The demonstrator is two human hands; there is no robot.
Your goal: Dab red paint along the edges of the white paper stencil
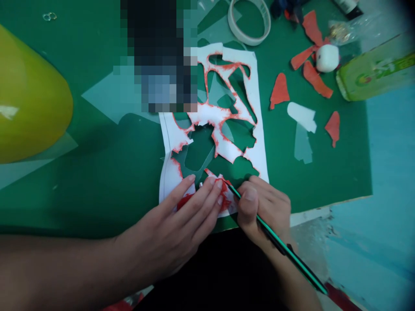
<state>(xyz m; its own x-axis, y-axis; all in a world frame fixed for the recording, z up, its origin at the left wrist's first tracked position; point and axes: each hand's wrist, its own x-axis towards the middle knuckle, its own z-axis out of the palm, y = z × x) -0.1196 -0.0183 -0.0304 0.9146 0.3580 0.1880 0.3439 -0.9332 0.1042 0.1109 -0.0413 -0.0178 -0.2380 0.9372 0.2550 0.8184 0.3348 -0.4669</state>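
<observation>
My left hand [184,216] lies flat with fingers stretched out, pressing down the near end of a white paper sheet [253,108] that has red-edged cut-out holes. A small red piece [184,201] shows under its fingers. My right hand [264,207] is closed round a green-and-black striped pencil [285,250]. The pencil tip touches the paper next to my left fingertips.
A green cutting mat [106,185] covers the table. Red cut shapes [279,90], a white ball [327,57], a tape roll [249,21] and a green bottle [376,71] lie at the back right. A yellow rounded object [29,95] sits left. The mat's edge runs near my right hand.
</observation>
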